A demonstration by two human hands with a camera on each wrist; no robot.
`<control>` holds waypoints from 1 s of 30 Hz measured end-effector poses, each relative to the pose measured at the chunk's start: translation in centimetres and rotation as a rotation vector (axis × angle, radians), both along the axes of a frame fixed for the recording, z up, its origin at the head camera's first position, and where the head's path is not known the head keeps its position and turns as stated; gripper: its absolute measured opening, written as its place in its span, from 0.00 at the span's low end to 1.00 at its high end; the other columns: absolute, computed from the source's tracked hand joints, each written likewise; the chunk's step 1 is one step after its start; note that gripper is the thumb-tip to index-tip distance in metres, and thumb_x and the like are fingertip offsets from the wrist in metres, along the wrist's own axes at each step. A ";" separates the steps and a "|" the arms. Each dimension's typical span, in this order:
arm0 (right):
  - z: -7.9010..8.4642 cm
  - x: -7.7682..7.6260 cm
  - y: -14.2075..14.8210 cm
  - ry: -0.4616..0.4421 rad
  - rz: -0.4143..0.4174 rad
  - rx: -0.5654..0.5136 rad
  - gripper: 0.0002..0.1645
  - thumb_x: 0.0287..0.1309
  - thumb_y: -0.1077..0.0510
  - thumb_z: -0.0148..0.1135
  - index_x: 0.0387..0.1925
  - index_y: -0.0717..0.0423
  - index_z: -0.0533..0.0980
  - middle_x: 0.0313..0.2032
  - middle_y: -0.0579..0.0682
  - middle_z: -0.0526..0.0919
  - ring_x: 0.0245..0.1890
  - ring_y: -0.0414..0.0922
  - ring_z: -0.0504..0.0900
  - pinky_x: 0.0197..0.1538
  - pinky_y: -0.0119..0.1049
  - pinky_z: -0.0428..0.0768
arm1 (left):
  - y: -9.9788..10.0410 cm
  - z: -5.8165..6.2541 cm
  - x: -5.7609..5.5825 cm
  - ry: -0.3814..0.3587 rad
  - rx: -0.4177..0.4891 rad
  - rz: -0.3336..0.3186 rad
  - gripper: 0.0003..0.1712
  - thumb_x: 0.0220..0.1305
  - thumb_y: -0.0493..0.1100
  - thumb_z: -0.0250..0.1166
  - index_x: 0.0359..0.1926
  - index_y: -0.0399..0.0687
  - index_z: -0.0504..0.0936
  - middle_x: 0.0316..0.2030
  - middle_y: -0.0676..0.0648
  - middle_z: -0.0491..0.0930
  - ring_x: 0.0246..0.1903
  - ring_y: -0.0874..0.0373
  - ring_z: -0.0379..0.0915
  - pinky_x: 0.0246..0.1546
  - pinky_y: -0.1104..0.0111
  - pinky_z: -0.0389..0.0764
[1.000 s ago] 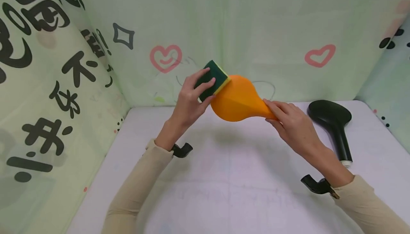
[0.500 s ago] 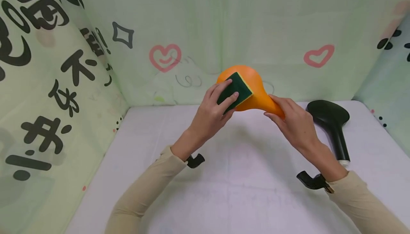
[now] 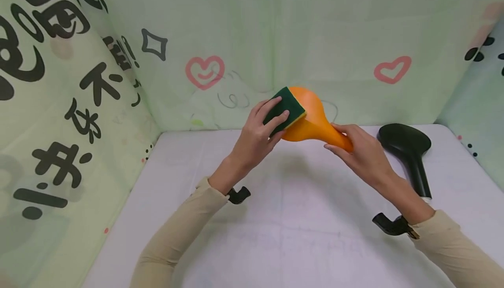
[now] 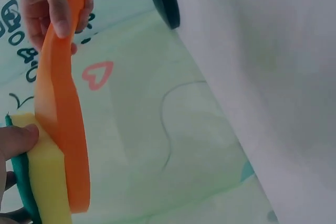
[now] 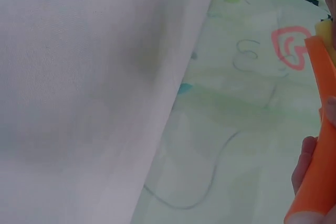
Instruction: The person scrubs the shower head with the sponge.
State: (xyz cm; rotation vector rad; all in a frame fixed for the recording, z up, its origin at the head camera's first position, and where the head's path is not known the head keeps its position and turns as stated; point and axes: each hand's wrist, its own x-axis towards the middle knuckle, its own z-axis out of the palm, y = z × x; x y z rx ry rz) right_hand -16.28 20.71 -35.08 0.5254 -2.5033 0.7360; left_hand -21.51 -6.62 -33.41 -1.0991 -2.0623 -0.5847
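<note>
In the head view my left hand (image 3: 260,126) holds a green and yellow scouring sponge (image 3: 289,105) against the broad round end of an orange shower head (image 3: 313,119). My fingers spread over the green side, and the left wrist view has the thumb on the edge of the yellow foam (image 4: 50,171), which touches the orange surface (image 4: 58,93). My right hand (image 3: 364,154) grips the orange handle, thumb below and fingers above. Both things are held up over the table. The right wrist view catches only part of the orange handle (image 5: 317,177) at its right edge.
A black shower head (image 3: 405,141) with a white end lies on the white table (image 3: 283,235) at the back right, close beyond my right wrist. Pale green printed curtains (image 3: 323,29) stand behind the table and along its sides.
The sponge has gone from the left rim of the orange shower head rightward onto its broad part, then slightly back left. The orange shower head rose, then dipped a little.
</note>
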 end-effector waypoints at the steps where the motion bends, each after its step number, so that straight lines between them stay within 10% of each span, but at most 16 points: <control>1: -0.1 -0.1 0.0 0.018 0.001 -0.025 0.33 0.55 0.62 0.76 0.62 0.63 0.75 0.47 0.60 0.83 0.39 0.52 0.79 0.45 0.25 0.78 | 0.2 -0.2 0.1 0.012 -0.017 -0.008 0.23 0.63 0.40 0.73 0.60 0.43 0.83 0.68 0.36 0.69 0.66 0.38 0.64 0.67 0.59 0.73; 5: -0.4 -0.8 0.1 0.093 0.015 -0.101 0.33 0.49 0.66 0.79 0.59 0.64 0.79 0.46 0.62 0.85 0.38 0.55 0.82 0.46 0.08 0.64 | 0.9 -0.6 0.2 0.057 -0.076 -0.025 0.23 0.65 0.43 0.73 0.60 0.45 0.83 0.67 0.35 0.70 0.65 0.36 0.66 0.67 0.58 0.73; 16: -0.2 -2.8 -0.3 0.074 0.016 -0.260 0.32 0.48 0.67 0.79 0.57 0.63 0.81 0.46 0.63 0.88 0.39 0.56 0.84 0.43 0.09 0.70 | -1.9 0.2 -2.6 -0.074 0.136 0.047 0.26 0.60 0.38 0.75 0.61 0.43 0.83 0.68 0.36 0.71 0.66 0.39 0.66 0.67 0.59 0.73; 25: -0.4 -3.6 -1.0 0.017 -0.033 -0.337 0.31 0.50 0.64 0.79 0.58 0.62 0.81 0.47 0.63 0.87 0.44 0.59 0.85 0.42 0.09 0.71 | 1.5 -2.5 -1.0 0.117 -0.017 0.051 0.25 0.64 0.46 0.74 0.61 0.48 0.84 0.67 0.38 0.72 0.60 0.38 0.70 0.63 0.61 0.77; 30: -0.1 -2.8 -0.7 0.009 -0.011 -0.356 0.31 0.50 0.63 0.79 0.58 0.59 0.82 0.48 0.62 0.87 0.45 0.44 0.85 0.44 0.10 0.73 | -0.1 -1.2 -2.5 0.049 0.149 0.074 0.24 0.61 0.40 0.75 0.59 0.43 0.84 0.67 0.37 0.73 0.63 0.39 0.71 0.65 0.61 0.74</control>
